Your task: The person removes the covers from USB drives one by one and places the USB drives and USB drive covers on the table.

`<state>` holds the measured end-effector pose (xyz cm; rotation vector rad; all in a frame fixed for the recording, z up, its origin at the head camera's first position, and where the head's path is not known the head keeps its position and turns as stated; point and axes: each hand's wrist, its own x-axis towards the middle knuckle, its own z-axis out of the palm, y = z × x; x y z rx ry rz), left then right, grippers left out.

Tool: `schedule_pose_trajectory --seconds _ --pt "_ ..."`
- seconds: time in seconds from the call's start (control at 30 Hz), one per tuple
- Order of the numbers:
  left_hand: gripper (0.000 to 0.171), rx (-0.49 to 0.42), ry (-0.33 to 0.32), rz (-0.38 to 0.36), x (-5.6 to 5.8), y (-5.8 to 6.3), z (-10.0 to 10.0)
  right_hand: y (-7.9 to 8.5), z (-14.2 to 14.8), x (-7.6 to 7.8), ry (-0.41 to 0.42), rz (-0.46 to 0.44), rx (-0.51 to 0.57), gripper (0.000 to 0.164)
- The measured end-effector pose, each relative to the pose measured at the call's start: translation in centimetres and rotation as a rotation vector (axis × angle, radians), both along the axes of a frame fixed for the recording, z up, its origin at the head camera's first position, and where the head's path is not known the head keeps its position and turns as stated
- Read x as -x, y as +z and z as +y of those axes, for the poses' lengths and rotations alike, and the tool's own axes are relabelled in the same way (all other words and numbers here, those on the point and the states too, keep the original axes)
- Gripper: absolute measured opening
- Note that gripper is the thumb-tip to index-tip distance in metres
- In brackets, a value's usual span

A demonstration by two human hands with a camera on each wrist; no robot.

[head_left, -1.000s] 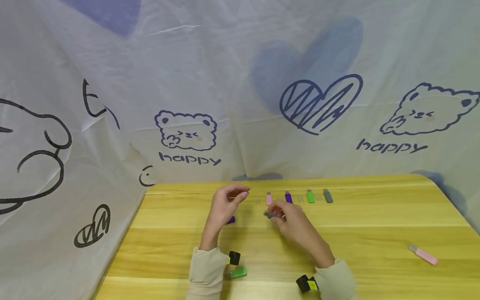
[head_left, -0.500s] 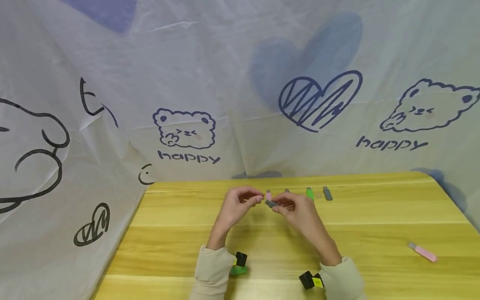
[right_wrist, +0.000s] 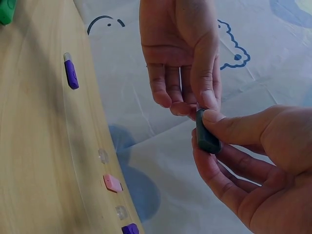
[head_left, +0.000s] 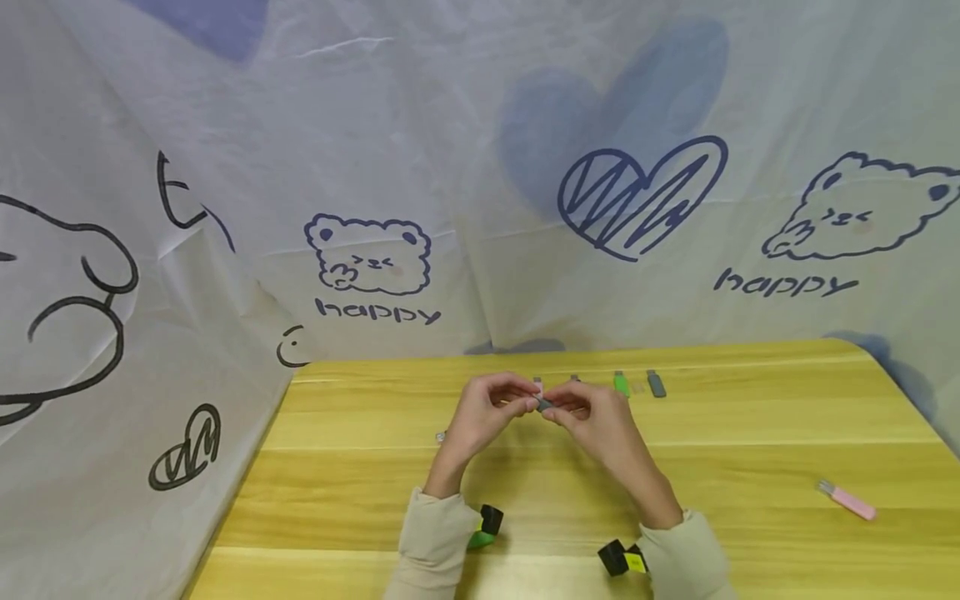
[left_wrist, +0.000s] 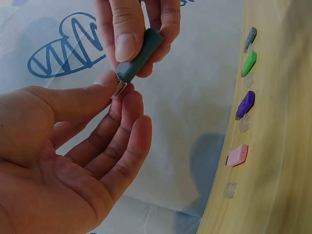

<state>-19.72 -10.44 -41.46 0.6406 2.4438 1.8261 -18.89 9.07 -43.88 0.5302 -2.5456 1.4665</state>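
Note:
A dark grey-green USB flash drive (head_left: pixel 543 406) is held above the table between both hands. My right hand (head_left: pixel 600 425) pinches its body between thumb and fingers. At the other end, my left hand (head_left: pixel 480 412) pinches the clear-looking plug end with thumb and index finger. The left wrist view shows that end of the drive (left_wrist: pixel 140 58) partly covered by fingertips, so whether a clear cap sits over the plug I cannot tell. The left hand's other fingers are loosely bent. In the right wrist view the drive (right_wrist: pixel 205 134) points its plug toward the left hand.
At the table's back edge lies a row: pink (left_wrist: pixel 237 156), purple (left_wrist: pixel 245 105), green (head_left: pixel 621 384) and grey (head_left: pixel 656 383) drives, with clear caps (left_wrist: pixel 230 190) between. A pink drive (head_left: pixel 851 504) lies right; another purple one (right_wrist: pixel 71 78) lies left; a green one (head_left: pixel 482 541) is near the left wrist.
My left hand has moved right and now pinches the drive's plug end. My right hand has lifted the drive slightly and brought it to meet the left.

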Motion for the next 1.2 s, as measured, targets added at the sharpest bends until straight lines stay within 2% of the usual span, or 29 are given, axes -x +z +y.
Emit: schedule_pose_trajectory --seconds 0.1,0.7,0.8,1.0,1.2 --pt "0.012 0.002 0.002 -0.005 -0.6 1.1 0.1 0.0 -0.1 0.0 0.002 0.008 -0.002 0.016" --pt "0.011 0.003 0.063 -0.041 -0.6 1.2 0.0 -0.2 -0.4 -0.1 0.012 0.024 0.033 0.013" --pt "0.011 0.005 0.076 -0.050 -0.2 0.6 0.0 -0.1 -0.4 -0.1 0.014 0.013 0.035 0.014" --pt "0.009 -0.015 0.102 -0.053 0.8 -1.6 -0.1 -0.1 -0.5 -0.1 0.003 0.012 0.030 0.014" --pt "0.012 -0.051 0.103 -0.065 1.1 -2.0 -1.1 0.1 -0.6 -0.2 -0.006 0.014 0.033 0.013"
